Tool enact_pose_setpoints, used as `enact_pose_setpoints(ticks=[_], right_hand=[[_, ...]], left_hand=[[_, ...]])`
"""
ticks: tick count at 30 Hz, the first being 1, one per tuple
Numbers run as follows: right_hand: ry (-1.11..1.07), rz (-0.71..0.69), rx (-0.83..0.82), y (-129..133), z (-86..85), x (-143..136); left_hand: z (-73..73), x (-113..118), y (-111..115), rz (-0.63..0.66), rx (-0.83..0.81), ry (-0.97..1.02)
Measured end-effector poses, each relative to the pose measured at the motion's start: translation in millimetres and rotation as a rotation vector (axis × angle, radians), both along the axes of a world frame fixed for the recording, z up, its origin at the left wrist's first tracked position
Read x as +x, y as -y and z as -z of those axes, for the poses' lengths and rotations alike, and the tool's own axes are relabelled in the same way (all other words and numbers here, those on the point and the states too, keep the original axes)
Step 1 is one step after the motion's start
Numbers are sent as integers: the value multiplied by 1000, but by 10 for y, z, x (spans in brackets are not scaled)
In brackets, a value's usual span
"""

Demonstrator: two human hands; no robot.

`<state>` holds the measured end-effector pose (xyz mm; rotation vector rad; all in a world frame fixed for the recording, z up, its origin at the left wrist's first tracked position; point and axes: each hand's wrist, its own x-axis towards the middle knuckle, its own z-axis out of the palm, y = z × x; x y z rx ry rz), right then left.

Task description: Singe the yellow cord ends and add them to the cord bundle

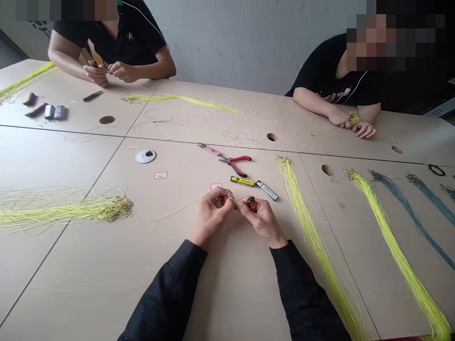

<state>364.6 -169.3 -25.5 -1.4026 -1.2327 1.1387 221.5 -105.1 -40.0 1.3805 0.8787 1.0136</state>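
Note:
My left hand (216, 210) is closed in a pinch on a thin pale yellow cord (170, 217), which trails across the table toward a bundle of yellow cords (71, 210) on the left. A tiny end shows at the fingertips. My right hand (261, 219) is wrapped round a black and red lighter (252, 204), its thumb and finger meeting the left fingertips. What those right fingertips pinch is too small to make out. Just beyond lie a yellow labelled bar (242, 181) and a white labelled one (267, 190), both lighter-shaped.
Red-handled pliers (236, 163) and pink thread snips (210, 149) lie ahead, left of a yellow cord bundle (305, 222). Farther right are another yellow bundle (387, 237) and blue cords (408, 208). A round lid (145, 156) sits front left. Two co-workers handle small things across the table.

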Motion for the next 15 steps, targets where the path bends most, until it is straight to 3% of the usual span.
enact_pose_setpoints(ticks=[4,8,12,15], right_hand=[[-21,33,-7,32,-66,33],[-34,31,-59,285,-321,74],[8,-29,-192,949,-516,152],[105,114,-339,1645,-490,256]], left_hand=[[19,-17,-53,-61,-88,166],[61,-44,-103,-146,-208,253],[64,-53,-127,-214,-270,353],[18,-64,-149,-263,-296,406]])
